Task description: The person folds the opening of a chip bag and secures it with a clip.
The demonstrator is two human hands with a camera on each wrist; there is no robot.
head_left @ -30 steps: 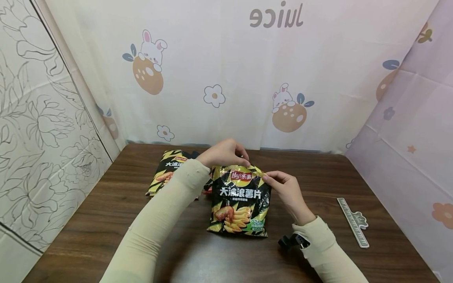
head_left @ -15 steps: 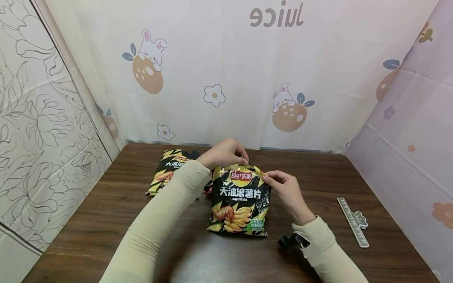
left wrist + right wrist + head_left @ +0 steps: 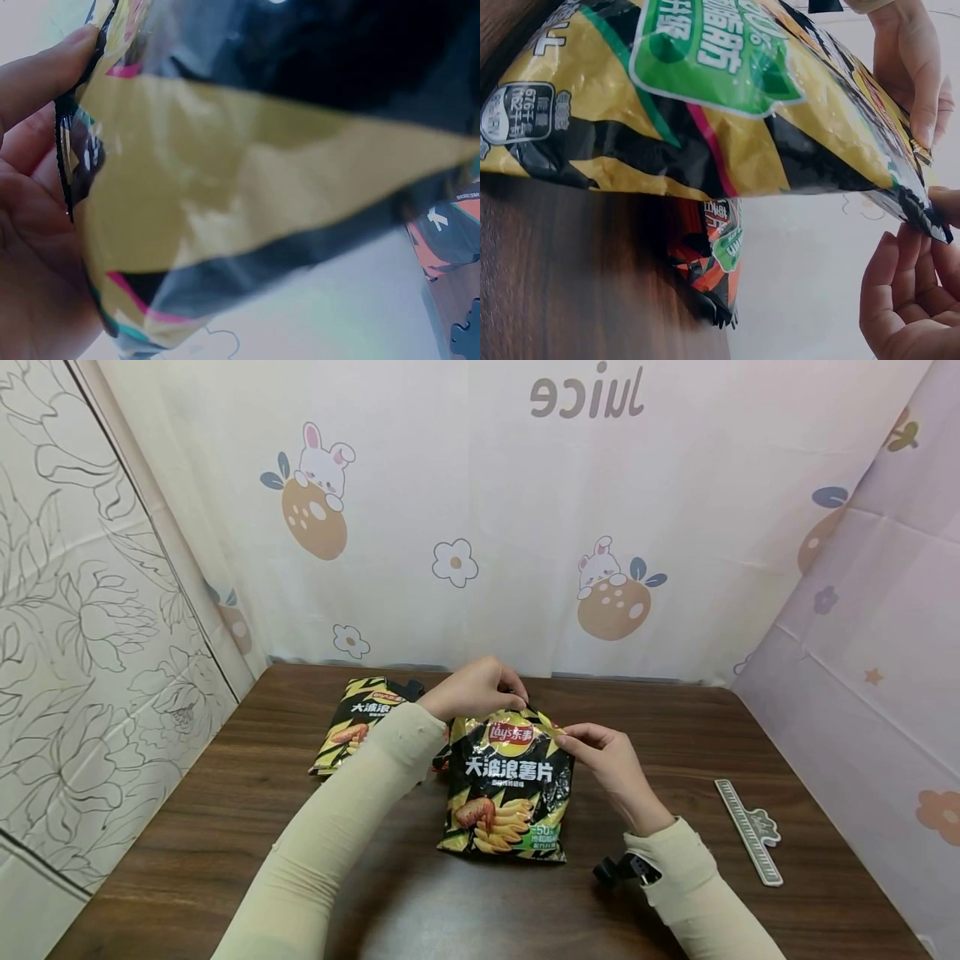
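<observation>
A black and yellow Lay's potato chip bag (image 3: 506,793) stands upright on the table in the head view. My left hand (image 3: 474,687) pinches its top edge, reaching over from the left. At the top right corner, my right hand (image 3: 603,760) pinches the bag between thumb and fingertips. The right wrist view shows the right hand (image 3: 915,300) at that corner, with the left hand (image 3: 915,67) farther along the same edge. In the left wrist view the bag's side (image 3: 195,180) fills most of the frame beside the left thumb and palm (image 3: 37,225).
A second Lay's bag (image 3: 347,727) lies at the back left, partly covered by the left forearm. An orange-red bag (image 3: 709,255) sits behind the held one. A white ruler-like clip (image 3: 748,832) lies on the right of the wooden table (image 3: 187,835).
Both hands keep their pinch on the bag. The bag's top edge has shifted slightly near the left fingers, and the right wrist has moved a little to the right.
</observation>
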